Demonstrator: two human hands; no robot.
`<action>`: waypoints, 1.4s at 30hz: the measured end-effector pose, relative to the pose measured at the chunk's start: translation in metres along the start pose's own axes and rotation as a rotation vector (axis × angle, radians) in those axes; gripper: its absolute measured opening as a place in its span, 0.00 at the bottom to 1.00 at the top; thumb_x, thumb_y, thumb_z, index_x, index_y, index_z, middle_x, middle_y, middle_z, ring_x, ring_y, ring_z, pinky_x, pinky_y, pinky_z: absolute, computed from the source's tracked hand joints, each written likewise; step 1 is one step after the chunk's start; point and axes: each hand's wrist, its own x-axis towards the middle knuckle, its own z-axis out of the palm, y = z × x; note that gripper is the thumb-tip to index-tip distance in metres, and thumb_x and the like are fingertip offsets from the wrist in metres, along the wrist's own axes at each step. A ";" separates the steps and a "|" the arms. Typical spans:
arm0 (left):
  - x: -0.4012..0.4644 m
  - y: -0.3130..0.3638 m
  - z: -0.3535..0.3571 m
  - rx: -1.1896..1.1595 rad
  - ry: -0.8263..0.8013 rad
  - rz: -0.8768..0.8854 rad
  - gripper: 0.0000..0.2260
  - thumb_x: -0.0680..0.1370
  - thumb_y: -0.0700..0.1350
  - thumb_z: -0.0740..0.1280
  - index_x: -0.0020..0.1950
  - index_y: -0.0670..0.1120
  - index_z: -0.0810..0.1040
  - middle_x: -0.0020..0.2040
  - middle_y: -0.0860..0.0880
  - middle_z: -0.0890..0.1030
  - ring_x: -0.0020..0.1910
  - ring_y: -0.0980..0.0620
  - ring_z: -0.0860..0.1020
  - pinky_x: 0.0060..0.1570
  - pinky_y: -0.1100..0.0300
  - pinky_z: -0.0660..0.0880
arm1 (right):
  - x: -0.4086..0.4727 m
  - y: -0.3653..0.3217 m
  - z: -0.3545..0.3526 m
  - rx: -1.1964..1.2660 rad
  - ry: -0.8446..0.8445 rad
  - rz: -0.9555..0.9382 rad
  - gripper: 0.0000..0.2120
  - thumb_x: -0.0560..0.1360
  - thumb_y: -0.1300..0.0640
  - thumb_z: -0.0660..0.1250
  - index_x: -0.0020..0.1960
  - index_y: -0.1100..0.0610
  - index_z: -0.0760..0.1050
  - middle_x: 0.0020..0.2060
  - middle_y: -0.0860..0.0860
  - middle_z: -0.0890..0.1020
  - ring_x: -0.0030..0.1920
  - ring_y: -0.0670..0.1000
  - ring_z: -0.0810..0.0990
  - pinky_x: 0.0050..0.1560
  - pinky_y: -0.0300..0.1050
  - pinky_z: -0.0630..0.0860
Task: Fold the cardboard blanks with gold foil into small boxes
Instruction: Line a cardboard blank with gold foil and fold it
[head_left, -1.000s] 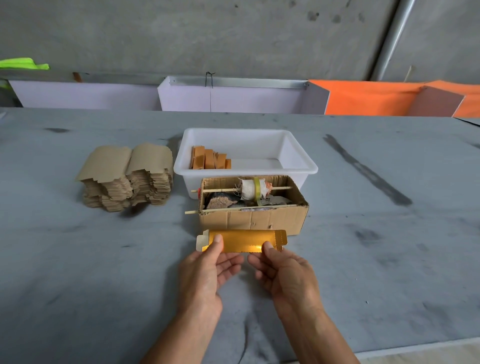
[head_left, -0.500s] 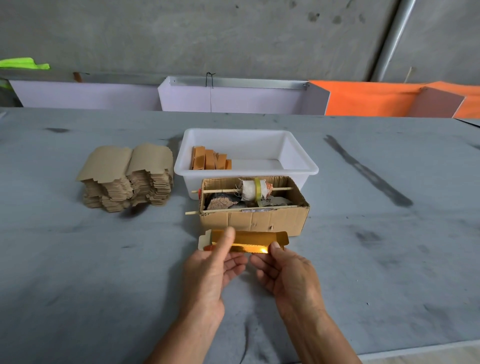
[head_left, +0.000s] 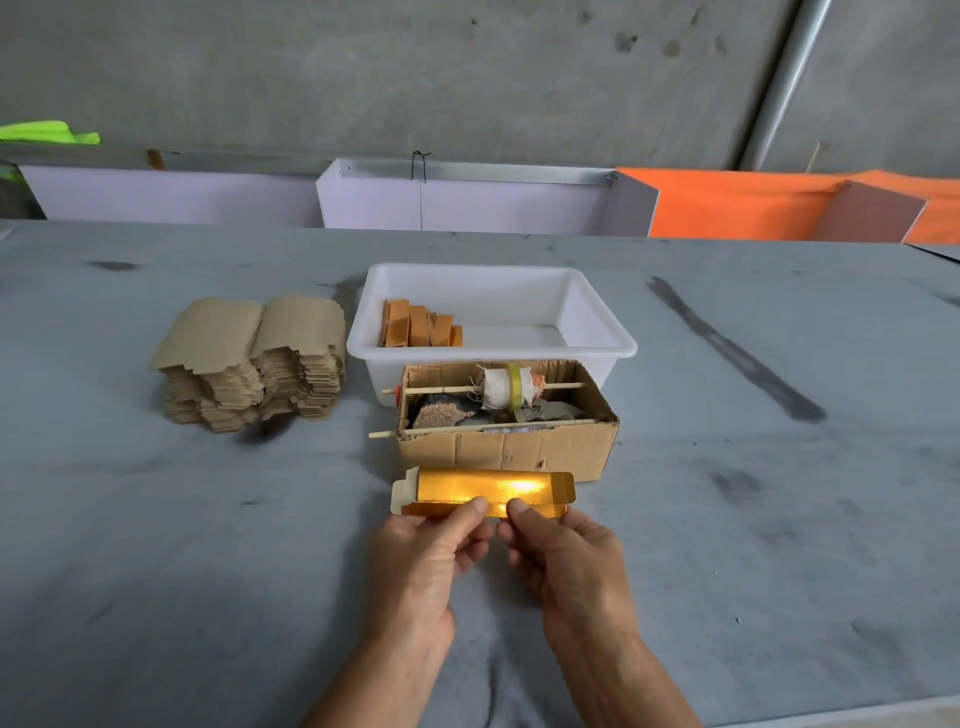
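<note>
Both hands held one gold foil blank (head_left: 488, 491) just above the grey worktop (head_left: 156, 545), at its near middle and just in front of an open cardboard box (head_left: 506, 449). The left hand (head_left: 421, 558) had its grip clamped on the blank's near edge, thumb on top and fingers curled beneath; the right hand (head_left: 566, 558) pinched the same edge just beside it, the two thumbs almost touching. The blank lay lengthwise from left to right, foil side up, its near strip creased and a plain flap showing at the left end. The cardboard box held two thin sticks, a wrapped roll and scraps. Behind it, touching, stood a white plastic tub (head_left: 592, 317) with a few orange pieces (head_left: 418, 327) at its left end. A stack of brown blanks (head_left: 254, 364) sat to the far left, well apart from the hands.
</note>
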 end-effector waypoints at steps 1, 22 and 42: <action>0.000 0.000 0.000 -0.005 -0.014 -0.009 0.02 0.70 0.32 0.72 0.39 0.36 0.80 0.30 0.42 0.81 0.28 0.52 0.80 0.26 0.64 0.76 | 0.000 0.000 0.001 -0.001 0.005 -0.004 0.06 0.71 0.68 0.70 0.36 0.62 0.78 0.28 0.57 0.81 0.26 0.48 0.79 0.24 0.37 0.74; 0.008 0.006 -0.012 -0.099 -0.091 0.055 0.06 0.68 0.28 0.70 0.43 0.35 0.78 0.33 0.38 0.82 0.28 0.46 0.81 0.27 0.59 0.78 | -0.002 -0.022 -0.013 -0.351 0.095 -0.151 0.07 0.73 0.61 0.71 0.36 0.61 0.79 0.29 0.55 0.82 0.28 0.47 0.80 0.30 0.41 0.71; 0.000 0.010 -0.014 -0.046 -0.065 0.057 0.06 0.67 0.28 0.71 0.40 0.36 0.78 0.34 0.38 0.83 0.28 0.44 0.82 0.26 0.58 0.78 | 0.030 -0.117 0.020 -1.068 0.014 -0.328 0.08 0.73 0.58 0.71 0.35 0.57 0.80 0.26 0.52 0.74 0.27 0.47 0.67 0.27 0.40 0.65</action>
